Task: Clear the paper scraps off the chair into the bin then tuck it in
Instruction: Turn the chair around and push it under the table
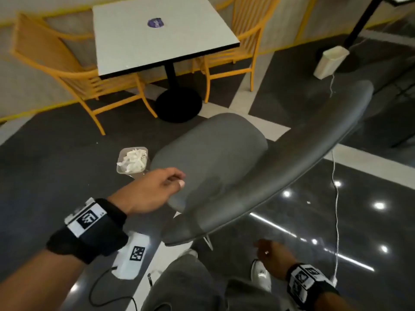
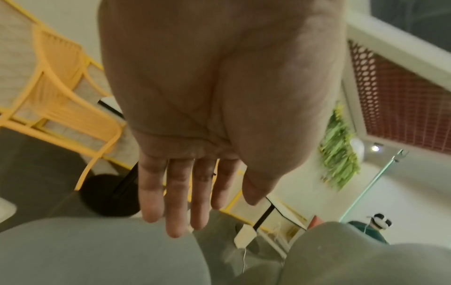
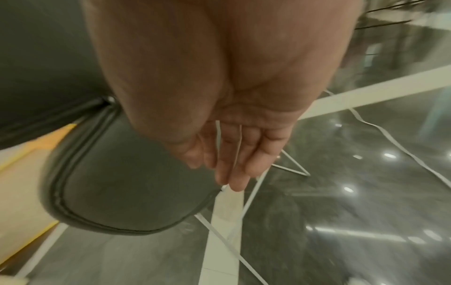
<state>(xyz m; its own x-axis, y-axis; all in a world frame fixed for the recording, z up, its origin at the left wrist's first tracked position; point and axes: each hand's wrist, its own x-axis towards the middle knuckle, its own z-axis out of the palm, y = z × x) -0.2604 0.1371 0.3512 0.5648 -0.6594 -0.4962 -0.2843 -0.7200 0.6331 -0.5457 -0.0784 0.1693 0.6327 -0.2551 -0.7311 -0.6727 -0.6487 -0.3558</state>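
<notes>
A grey upholstered chair stands in front of me, its seat (image 1: 211, 153) bare of scraps and its curved backrest (image 1: 292, 158) sweeping to the right. On the floor by the seat's left side stands a small clear bin (image 1: 132, 161) holding white paper scraps. My left hand (image 1: 177, 179) hovers over the seat's near left edge; in the left wrist view its fingers (image 2: 180, 196) are straight and hold nothing above the seat (image 2: 97, 250). My right hand (image 1: 267, 252) hangs low by the backrest's near end, fingers (image 3: 231, 164) relaxed and empty beside the chair (image 3: 122, 173).
A white square table (image 1: 161, 30) on a black pedestal base (image 1: 178, 104) stands beyond, with yellow chairs (image 1: 67, 70) on both sides. A white container (image 1: 330, 61) sits far right. A white tagged device (image 1: 134, 254) with a cable lies by my legs (image 1: 179, 288).
</notes>
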